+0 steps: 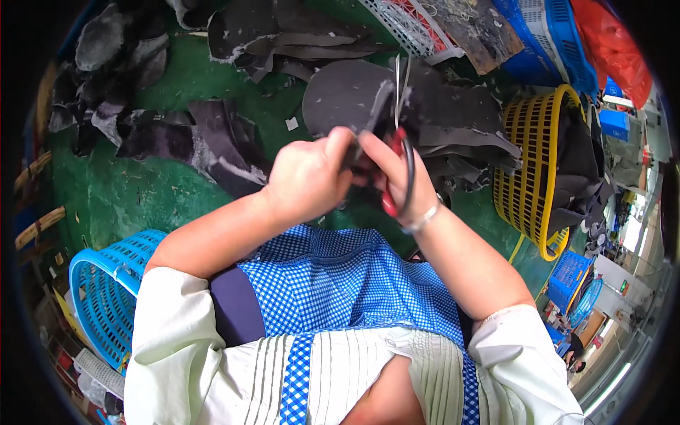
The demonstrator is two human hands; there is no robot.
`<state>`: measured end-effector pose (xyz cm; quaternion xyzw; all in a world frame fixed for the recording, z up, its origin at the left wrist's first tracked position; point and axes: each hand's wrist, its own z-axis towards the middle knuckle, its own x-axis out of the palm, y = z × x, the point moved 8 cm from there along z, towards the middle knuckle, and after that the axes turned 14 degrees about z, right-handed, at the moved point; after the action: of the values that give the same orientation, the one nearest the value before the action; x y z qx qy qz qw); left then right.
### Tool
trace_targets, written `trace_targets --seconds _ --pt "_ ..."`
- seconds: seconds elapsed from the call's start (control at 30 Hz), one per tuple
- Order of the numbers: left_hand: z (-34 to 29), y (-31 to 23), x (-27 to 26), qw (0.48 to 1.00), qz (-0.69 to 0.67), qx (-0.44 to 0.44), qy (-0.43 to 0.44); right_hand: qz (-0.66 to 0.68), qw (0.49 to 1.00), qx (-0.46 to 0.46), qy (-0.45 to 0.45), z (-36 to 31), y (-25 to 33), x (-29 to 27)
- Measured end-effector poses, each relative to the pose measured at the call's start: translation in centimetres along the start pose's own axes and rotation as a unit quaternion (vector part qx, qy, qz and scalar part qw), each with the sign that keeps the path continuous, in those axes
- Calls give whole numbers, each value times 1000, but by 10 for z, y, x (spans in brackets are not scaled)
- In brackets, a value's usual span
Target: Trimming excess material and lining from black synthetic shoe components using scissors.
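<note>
My right hand is closed around a pair of scissors with red and black handles, its blades pointing away from me. The blades are blurred, and I cannot tell how far apart they are. Close beside it, my left hand is a fist with thumb and fingers pressed together on a dark fabric piece, which sticks up next to the blades. Most of that piece is hidden by my fingers or smeared by motion. Just beyond both hands lies a stack of dark grey fabric pieces with frayed, pale edges.
More dark scraps are strewn across the green tabletop. To the right, a yellow basket holds dark fabric. A blue basket stands low at the left. At the far side are a white-and-red crate and a worn board.
</note>
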<state>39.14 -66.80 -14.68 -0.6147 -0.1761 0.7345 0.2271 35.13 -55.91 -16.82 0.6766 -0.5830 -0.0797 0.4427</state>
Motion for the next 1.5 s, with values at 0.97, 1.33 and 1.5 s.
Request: trace_targets --seconds 0.97,1.33,1.5 --pt "69 70 107 966 82 39 242 9 784 -326 -529 -132 76 -291" --pt "49 34 70 988 31 120 93 -198 952 201 -118 -69 -35 -154" --pt "40 26 60 985 53 129 105 -271 932 171 -168 -47 -9 -138"
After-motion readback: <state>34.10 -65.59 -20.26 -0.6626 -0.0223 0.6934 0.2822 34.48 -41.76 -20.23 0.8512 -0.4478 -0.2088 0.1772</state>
